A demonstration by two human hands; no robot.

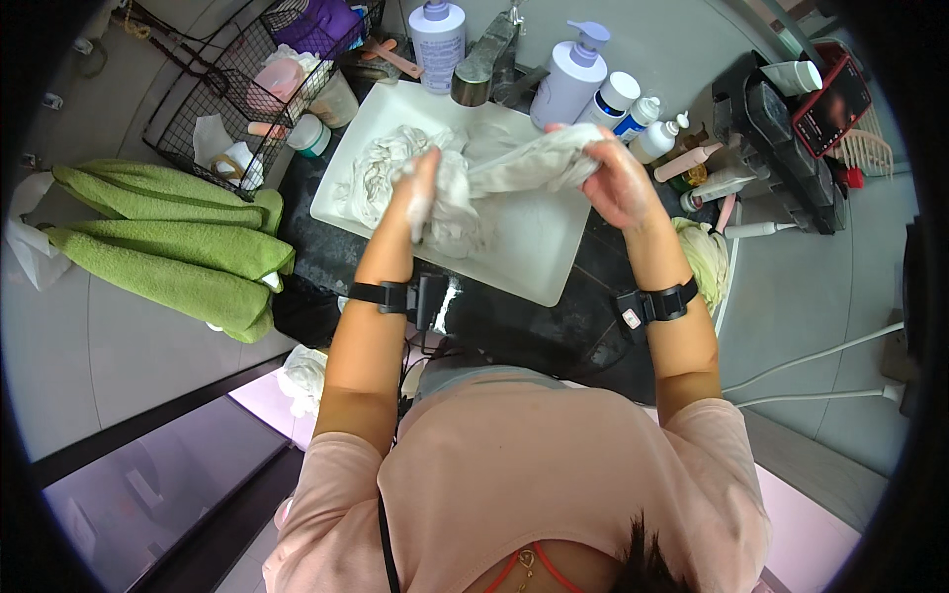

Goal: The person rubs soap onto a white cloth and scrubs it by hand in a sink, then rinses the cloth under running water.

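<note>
A wet white cloth stretches between my two hands above a white rectangular basin. My right hand grips its raised end over the basin's right side, with suds on the palm. At the other end, my left hand is on the bunched part of the cloth, its fingers partly hidden by the folds and blurred. More crumpled white fabric lies in the basin's left part, against my left hand. Whether it is one piece with the stretched cloth, I cannot tell.
A metal faucet rises behind the basin, between lavender pump bottles. At left are a black wire basket and green towels. To the right, a phone leans on a black organizer near several bottles and tubes.
</note>
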